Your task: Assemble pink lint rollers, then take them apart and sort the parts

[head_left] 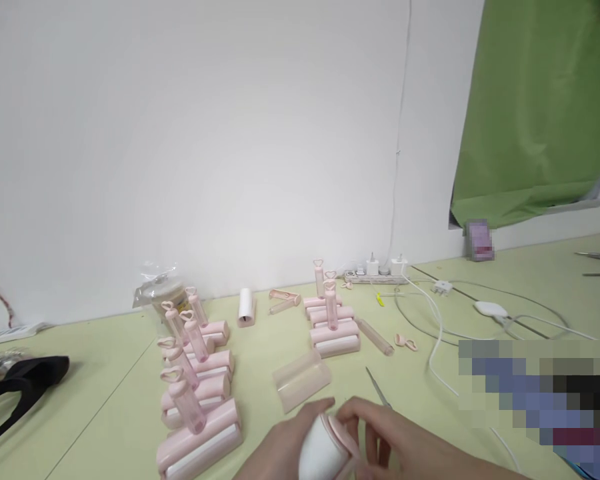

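Observation:
At the bottom middle, both my hands hold one white lint roller head [321, 448] with a pink end frame. My left hand [285, 443] wraps round its left side with the fingers curled. My right hand [395, 440] pinches the pink part on its right side. Just beyond my hands lies a clear pink roller cover [301, 379]. A row of several finished pink lint rollers [200, 393] with heart-topped handles stands to the left. A smaller group of pink rollers [333, 327] stands further back in the middle.
Thin scissors [379, 388] lie right of the cover. A white paper roll [247, 307], loose pink handle parts [284, 300], a power strip [377, 272] and white cables [440, 333] lie on the pale green table. A black strap [23, 380] lies at left; a green sheet [540, 107] hangs at right.

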`<state>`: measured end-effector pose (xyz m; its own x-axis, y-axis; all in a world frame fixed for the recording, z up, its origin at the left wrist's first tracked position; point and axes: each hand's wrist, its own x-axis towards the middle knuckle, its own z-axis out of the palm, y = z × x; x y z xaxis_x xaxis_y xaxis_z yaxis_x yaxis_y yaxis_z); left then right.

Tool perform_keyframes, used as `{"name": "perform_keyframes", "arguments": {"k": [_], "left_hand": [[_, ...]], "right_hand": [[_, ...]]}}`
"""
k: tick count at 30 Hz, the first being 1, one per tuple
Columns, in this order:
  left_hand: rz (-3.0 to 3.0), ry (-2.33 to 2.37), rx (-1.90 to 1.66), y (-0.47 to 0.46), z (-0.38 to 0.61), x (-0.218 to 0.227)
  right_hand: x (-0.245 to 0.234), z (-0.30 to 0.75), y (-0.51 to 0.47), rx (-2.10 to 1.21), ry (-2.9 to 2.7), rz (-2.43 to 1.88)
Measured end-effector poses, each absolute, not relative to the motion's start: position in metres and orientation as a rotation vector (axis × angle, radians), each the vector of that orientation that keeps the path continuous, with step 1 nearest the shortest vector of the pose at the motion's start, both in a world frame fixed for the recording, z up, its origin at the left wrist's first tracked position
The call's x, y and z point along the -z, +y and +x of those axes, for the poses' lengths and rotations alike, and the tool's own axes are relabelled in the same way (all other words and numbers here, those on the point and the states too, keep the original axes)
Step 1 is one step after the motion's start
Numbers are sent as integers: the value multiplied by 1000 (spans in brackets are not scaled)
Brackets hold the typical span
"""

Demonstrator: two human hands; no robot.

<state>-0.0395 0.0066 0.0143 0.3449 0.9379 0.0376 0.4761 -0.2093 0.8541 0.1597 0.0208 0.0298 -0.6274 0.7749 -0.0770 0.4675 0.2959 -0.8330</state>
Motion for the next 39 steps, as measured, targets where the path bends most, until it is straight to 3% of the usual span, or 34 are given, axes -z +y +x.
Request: {"name": "perform_keyframes", "arguments": {"k": [6,10,13,17,22,26,39], "left_hand": [[1328,1102,-1262,15,-7,-18],[1368,1022,-1313,31,-12,-4],[1499,1368,-1265,49,-26,9],[1584,1670,-1108,62,-39,22],[1577,1347,-1012,40,-45,33],[1413,1055,-1024,23,-43,39],[1456,1075,-1053,31,-46,58]], "right_hand": [[-6,133,28,-1608,-1591,-654],[-2,129,41,-1546,-1417,-665],[-9,148,55,-1405,-1383,-795],[-24,171,71,-1096,-1575,-964],[-36,163,68,-750,-2125,-1040],[-36,148,58,-678,-2344,-996],[-32,158,61,-453,-2428,-1018]]}}
